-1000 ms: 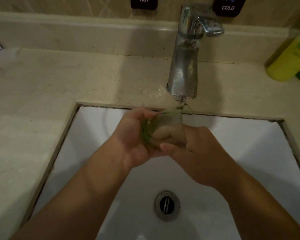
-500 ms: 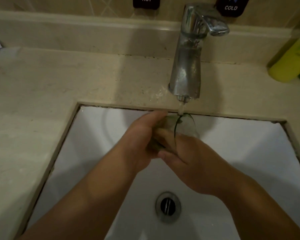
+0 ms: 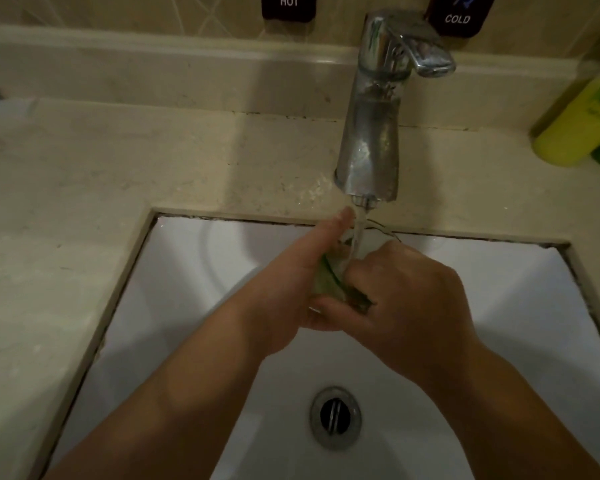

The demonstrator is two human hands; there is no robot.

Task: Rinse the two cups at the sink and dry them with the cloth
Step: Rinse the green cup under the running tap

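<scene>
White sink (image 3: 194,258): I saw left hand (image 3: 288,289) and right hand (image 3: 406,306) together, both gripping glass cup (image 3: 329,282) under tap (image 3: 371,133) stream, 12 o'clock.

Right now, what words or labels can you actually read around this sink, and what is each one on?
"HOT": white letters on the dark tag on the wall tiles, left of the tap.
"COLD": white letters on the dark tag behind the tap's lever; the blue mark above the word is cut off.
The yellow bottle: its label print is too blurred to read.
The cup in the hands shows a green pattern, no readable text.
</scene>
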